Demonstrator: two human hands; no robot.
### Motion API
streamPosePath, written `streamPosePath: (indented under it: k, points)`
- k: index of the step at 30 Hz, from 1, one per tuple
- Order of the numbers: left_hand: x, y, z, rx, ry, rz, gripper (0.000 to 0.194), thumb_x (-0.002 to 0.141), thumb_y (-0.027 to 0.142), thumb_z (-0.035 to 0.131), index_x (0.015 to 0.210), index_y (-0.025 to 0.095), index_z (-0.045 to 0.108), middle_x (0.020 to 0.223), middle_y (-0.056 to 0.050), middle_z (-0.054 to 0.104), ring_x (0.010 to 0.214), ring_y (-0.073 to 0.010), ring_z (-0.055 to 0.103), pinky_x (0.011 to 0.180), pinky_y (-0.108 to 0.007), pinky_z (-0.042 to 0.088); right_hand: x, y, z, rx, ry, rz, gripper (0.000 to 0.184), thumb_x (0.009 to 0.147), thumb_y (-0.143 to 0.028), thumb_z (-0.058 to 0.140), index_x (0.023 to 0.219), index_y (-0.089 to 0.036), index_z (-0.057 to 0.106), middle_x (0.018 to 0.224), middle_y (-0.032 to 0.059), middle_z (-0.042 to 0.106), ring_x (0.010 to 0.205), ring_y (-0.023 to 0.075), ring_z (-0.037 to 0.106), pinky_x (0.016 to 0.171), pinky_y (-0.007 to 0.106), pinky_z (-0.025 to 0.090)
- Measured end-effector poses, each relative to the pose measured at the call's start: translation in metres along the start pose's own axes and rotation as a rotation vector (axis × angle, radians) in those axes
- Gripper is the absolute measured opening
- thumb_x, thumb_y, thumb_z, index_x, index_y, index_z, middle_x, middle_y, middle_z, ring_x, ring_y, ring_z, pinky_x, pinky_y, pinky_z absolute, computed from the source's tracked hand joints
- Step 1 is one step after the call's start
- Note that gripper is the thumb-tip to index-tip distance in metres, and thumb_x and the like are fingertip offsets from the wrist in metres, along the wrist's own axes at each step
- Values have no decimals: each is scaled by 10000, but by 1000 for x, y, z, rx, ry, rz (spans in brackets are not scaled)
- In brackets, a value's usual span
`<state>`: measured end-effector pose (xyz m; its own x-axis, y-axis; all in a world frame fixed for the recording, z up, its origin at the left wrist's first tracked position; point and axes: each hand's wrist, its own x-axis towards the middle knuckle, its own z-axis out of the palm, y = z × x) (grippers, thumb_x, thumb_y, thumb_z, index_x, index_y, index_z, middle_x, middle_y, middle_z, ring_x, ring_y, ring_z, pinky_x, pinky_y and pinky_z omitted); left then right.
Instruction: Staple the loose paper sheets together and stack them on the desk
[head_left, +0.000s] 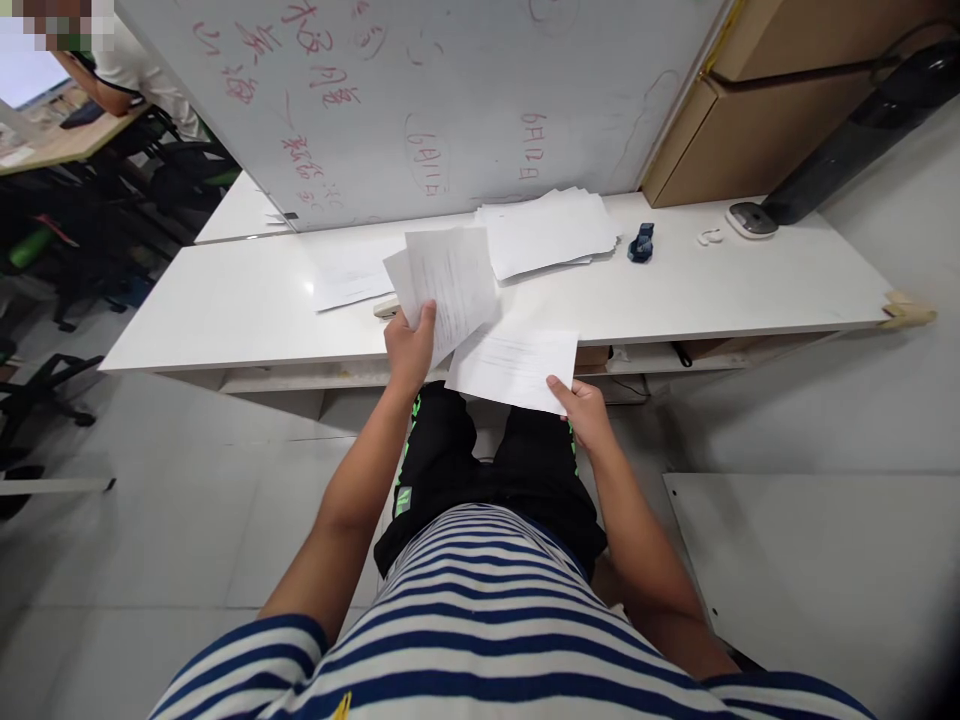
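My left hand is closed on printed sheets of paper, thumb on top, held tilted above the table. At least two sheets overlap there. Lower and to the right, my right hand pinches the corner of another printed sheet, whose left end meets the sheets in my left hand. Just behind my left hand a small pale object, perhaps a stapler, lies partly hidden. A loose stack of papers rests further back, and more paper lies flat on the left.
The white table has an open shelf below. Behind it stands a whiteboard with red writing. On the right are a dark blue object, a white earphone-like item, a computer mouse and cardboard boxes. A person sits far left.
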<state>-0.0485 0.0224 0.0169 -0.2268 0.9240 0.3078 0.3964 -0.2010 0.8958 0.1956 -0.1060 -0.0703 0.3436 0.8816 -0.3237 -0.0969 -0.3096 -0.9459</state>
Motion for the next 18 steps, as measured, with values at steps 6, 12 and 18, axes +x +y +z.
streamPosePath:
  k: [6,12,18]
  points:
    - [12,-2,-9,0,23,43,467,903,625,511,787,188,627,777,-63,674,887,-231,658,769,-312,510,-3,7,-2,28,-44,-97,494,725,-666,692,669,-176,662,527,-15,554,482,125,453,461,269,358]
    - [-1,-3,1,-7,-275,15,603,906,729,363,607,215,465,603,-34,533,703,-198,585,654,-308,477,-5,9,0,3,24,-142,510,756,-675,658,603,-190,627,551,-4,581,546,149,499,548,278,381]
    - [-17,-2,12,-3,-588,-58,637,831,799,404,552,227,418,517,-2,471,558,-170,519,551,-300,446,-2,11,6,-9,-38,-163,507,794,-658,629,581,-198,615,552,-4,590,574,156,520,597,284,396]
